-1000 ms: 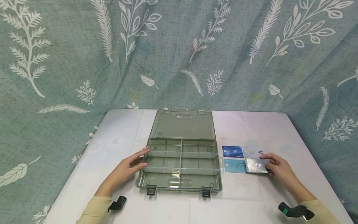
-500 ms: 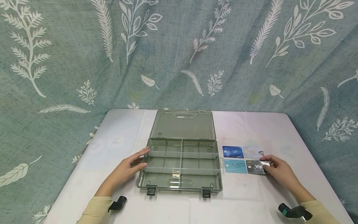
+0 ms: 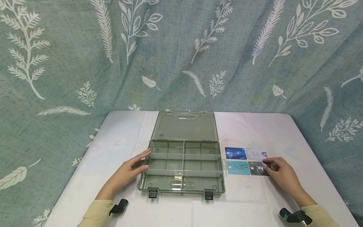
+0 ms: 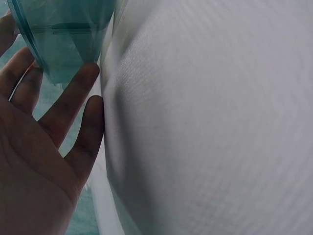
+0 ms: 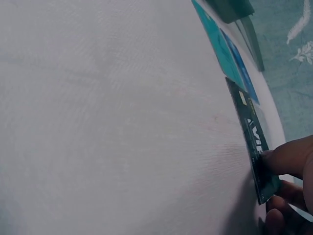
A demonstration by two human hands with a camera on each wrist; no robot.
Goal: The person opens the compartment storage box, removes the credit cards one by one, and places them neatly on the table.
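Observation:
A grey translucent compartment box [image 3: 181, 165] lies with its lid [image 3: 185, 126] swung back. My left hand [image 3: 129, 171] rests at its left side, fingers spread and fairly straight, fingertips touching the wall. In the left wrist view, that hand [image 4: 44, 147] is beside the box's side [image 4: 73, 44]. To the right of the box, my right hand [image 3: 283, 173] pinches the right end of a black VIP card [image 3: 255, 168]. The right wrist view shows the thumb [image 5: 288, 157] on the card's face, covering part of it.
Left of the black card lies a teal VIP card [image 3: 238, 168]. Behind are a blue VIP card [image 3: 235, 153] and a pale one [image 3: 255, 154]. A white cloth [image 3: 235, 208] covers the table; a patterned curtain [image 3: 170, 56] hangs around it.
The black card, tilted and shiny a second ago, now lies flat in line with the teal card. My right hand has shifted slightly left; my left hand stays put.

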